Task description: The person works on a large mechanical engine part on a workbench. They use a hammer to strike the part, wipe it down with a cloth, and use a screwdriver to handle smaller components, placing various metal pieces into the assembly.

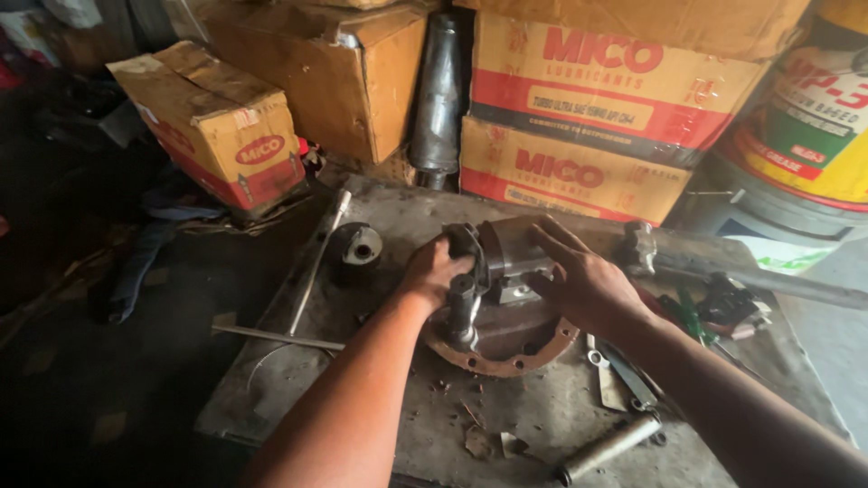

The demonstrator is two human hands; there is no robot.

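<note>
A greasy metal gear housing point(506, 258) with a rusty round flange point(520, 360) stands on a worn metal work slab point(380, 380). My left hand point(434, 271) is closed around the housing's left side, above a short upright shaft point(461, 312). My right hand point(583, 280) rests on the housing's right side, fingers spread over its top. Both forearms reach in from the bottom edge.
A dark socket-like cylinder point(357, 248) and a long steel rod point(316, 262) lie left of the housing. Wrenches point(624, 375) and a metal tube point(610, 447) lie right and front. A long axle shaft point(750, 271) runs off right. Cardboard boxes point(579, 117), another box point(217, 126) and a yellow drum point(814, 117) stand behind.
</note>
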